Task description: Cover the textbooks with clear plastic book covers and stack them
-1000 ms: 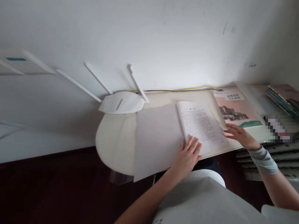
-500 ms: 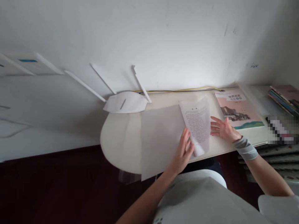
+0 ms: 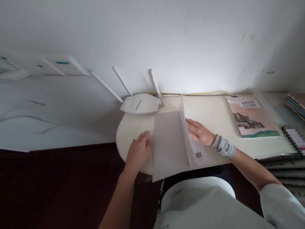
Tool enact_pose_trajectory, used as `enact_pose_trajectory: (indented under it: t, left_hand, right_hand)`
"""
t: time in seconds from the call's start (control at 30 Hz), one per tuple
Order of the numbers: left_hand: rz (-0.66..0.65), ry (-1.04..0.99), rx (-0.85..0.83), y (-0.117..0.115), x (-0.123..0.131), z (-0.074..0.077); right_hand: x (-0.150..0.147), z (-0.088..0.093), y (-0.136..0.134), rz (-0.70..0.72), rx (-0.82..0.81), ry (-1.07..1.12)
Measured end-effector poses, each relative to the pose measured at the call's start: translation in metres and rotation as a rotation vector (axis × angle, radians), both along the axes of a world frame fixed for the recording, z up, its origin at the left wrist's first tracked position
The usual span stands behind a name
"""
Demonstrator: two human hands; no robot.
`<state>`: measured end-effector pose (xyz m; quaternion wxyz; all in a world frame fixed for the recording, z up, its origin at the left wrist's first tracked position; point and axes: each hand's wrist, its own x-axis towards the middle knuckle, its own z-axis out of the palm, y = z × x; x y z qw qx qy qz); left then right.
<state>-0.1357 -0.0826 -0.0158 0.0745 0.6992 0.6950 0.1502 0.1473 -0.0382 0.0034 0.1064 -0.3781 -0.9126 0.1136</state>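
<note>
Left hand and right hand, fingers outstretched, have shifted leftward over the desk by the wall.

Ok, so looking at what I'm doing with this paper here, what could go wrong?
The near corner of the pale sheet juts past the table's front edge, so your body could catch or bend it. The barcoded booklet looks tilted up against your right hand; a hard push might crease it, though blur hides details.
</note>
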Motion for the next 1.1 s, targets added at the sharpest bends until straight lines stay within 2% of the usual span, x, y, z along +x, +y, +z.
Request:
enact_pose_trajectory:
  t: [0.1, 0.17, 0.3, 0.47, 0.57, 0.67, 0.83, 0.97, 1.03, 1.1]
  left_hand:
    - [-0.017, 0.071, -0.057, -0.001, -0.01, -0.014]
    - [-0.034, 0.096, -0.054, -0.002, -0.01, -0.018]
    - [-0.079, 0.049, -0.091, -0.004, -0.007, -0.014]
    - [-0.177, 0.062, -0.073, -0.005, 0.002, -0.009]
    - [-0.128, 0.143, -0.052, -0.006, 0.0, -0.014]
    - [-0.086, 0.201, -0.026, -0.009, -0.007, -0.019]
    - [-0.127, 0.188, 0.014, -0.013, -0.01, -0.02]
    - [-0.136, 0.109, -0.006, -0.01, -0.007, -0.013]
    - [-0.121, 0.066, 0.015, -0.008, -0.008, -0.009]
    - [-0.121, 0.047, 0.044, -0.006, -0.009, -0.005]
  right_hand:
    - [-0.034, 0.004, 0.007, 0.04, -0.056, -0.02]
    - [-0.051, 0.006, 0.011, 0.059, -0.061, -0.047]
    - [-0.073, 0.011, 0.015, 0.094, -0.006, -0.053]
    - [-0.102, 0.013, 0.017, 0.268, 0.111, -0.095]
    - [-0.115, 0.007, 0.022, 0.304, 0.079, -0.173]
    - [-0.114, -0.001, 0.03, 0.344, 0.049, -0.207]
    - [-0.094, -0.015, 0.039, 0.346, 0.068, -0.168]
    - [-0.09, -0.013, 0.041, 0.336, 0.085, -0.156]
    - [-0.086, -0.005, 0.043, 0.27, 0.117, -0.1]
    - [-0.071, 0.001, 0.045, 0.111, 0.154, -0.026]
